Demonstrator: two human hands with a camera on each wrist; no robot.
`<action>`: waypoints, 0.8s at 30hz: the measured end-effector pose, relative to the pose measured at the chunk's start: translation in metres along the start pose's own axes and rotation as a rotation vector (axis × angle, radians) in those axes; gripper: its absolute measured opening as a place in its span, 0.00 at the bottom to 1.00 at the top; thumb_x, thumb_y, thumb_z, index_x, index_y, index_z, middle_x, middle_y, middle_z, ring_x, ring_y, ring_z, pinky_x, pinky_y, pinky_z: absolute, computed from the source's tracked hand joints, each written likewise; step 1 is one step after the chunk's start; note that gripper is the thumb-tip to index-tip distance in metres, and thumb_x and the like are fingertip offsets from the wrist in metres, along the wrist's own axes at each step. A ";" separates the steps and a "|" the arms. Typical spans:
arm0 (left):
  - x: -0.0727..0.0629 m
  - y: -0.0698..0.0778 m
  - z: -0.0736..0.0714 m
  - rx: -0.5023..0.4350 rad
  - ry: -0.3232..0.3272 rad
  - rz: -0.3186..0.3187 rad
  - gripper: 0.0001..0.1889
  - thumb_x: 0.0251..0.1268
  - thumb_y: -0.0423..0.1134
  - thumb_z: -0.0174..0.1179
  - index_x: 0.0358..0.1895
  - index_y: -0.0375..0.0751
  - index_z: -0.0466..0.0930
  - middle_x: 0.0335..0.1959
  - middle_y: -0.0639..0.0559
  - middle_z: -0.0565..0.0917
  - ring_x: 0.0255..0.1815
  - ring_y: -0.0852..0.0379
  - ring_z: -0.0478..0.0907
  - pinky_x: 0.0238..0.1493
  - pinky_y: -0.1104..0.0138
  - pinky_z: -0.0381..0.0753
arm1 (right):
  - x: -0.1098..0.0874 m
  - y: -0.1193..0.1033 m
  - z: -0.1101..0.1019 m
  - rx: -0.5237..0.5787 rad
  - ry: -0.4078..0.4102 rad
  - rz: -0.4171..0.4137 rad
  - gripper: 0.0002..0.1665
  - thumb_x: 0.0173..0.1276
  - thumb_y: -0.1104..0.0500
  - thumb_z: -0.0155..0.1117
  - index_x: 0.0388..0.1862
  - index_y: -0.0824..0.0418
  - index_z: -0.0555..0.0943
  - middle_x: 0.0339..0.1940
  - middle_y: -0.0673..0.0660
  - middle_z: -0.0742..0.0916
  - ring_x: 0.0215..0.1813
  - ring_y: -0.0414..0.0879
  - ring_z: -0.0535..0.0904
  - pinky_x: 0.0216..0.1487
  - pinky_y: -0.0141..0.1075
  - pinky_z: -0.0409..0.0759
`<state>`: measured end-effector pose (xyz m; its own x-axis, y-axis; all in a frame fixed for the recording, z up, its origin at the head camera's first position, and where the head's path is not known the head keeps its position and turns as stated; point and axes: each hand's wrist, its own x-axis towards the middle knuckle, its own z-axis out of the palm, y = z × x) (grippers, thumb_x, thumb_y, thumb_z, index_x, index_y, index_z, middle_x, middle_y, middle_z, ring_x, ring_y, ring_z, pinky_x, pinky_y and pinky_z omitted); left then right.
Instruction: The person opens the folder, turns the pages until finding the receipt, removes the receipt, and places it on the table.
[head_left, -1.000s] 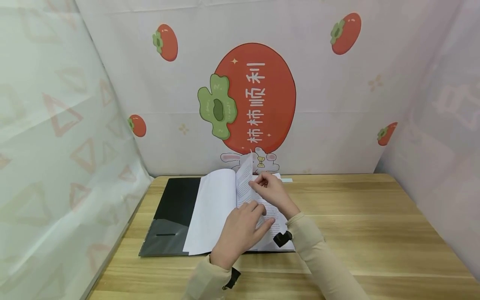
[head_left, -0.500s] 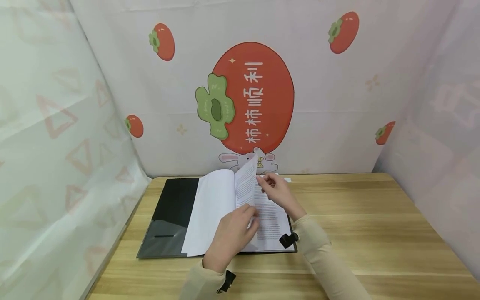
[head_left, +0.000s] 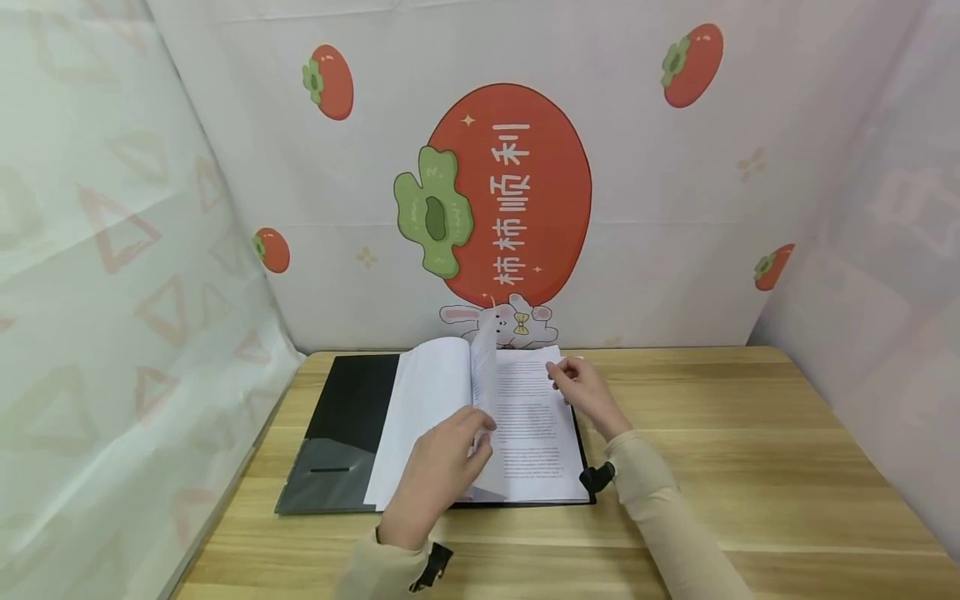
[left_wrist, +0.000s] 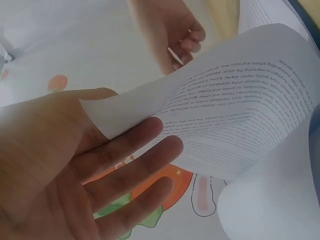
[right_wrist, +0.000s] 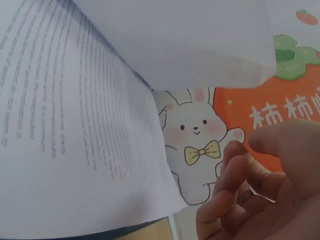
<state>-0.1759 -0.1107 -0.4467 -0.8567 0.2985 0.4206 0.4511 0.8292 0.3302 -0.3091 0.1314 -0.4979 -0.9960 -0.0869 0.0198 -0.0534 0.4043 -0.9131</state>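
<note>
A black folder (head_left: 360, 392) with white printed sheets lies spread on the wooden table. One printed page (left_wrist: 240, 95) stands raised from the middle, bowed, its left side hidden partly by my left hand (head_left: 442, 458). In the left wrist view that page's corner lies between the thumb and the fairly straight, spread fingers. My right hand (head_left: 588, 392) hovers near the right edge of the flat printed sheet (head_left: 528, 425). Its fingers curl loosely, with thumb and index finger close together and nothing held, as the right wrist view also shows.
Blank white sheets (head_left: 427, 400) curve up on the folder's left side. Behind the table (head_left: 697, 433) hangs a white backdrop (head_left: 660, 192) with printed persimmons and a rabbit. Pale cloth (head_left: 135, 275) stands along the left side.
My right hand has moved away from the raised page toward the right edge. The left hand has shifted left and toward me, and the raised page has swung left, uncovering the printed sheet.
</note>
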 end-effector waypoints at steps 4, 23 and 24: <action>-0.007 -0.010 -0.007 -0.032 -0.007 -0.056 0.07 0.66 0.30 0.66 0.43 0.47 0.86 0.43 0.57 0.86 0.26 0.62 0.74 0.26 0.68 0.74 | 0.003 0.016 -0.007 -0.045 -0.003 0.047 0.21 0.82 0.48 0.59 0.52 0.67 0.81 0.46 0.60 0.85 0.45 0.51 0.79 0.40 0.36 0.79; -0.036 -0.051 -0.032 -0.056 0.019 -0.272 0.06 0.72 0.35 0.66 0.48 0.47 0.87 0.50 0.54 0.87 0.43 0.55 0.83 0.39 0.58 0.83 | 0.001 0.051 -0.014 0.084 0.008 0.138 0.30 0.83 0.53 0.59 0.75 0.68 0.72 0.61 0.69 0.81 0.30 0.46 0.79 0.31 0.33 0.77; -0.037 -0.053 -0.033 -0.056 0.017 -0.282 0.06 0.72 0.35 0.66 0.48 0.47 0.87 0.50 0.54 0.87 0.43 0.54 0.83 0.38 0.58 0.82 | 0.000 0.052 -0.013 0.082 0.001 0.141 0.30 0.83 0.53 0.58 0.75 0.68 0.72 0.62 0.69 0.81 0.29 0.45 0.78 0.30 0.32 0.76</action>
<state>-0.1599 -0.1811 -0.4517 -0.9461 0.0511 0.3197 0.2088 0.8509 0.4820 -0.3125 0.1639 -0.5397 -0.9933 -0.0342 -0.1104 0.0926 0.3365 -0.9371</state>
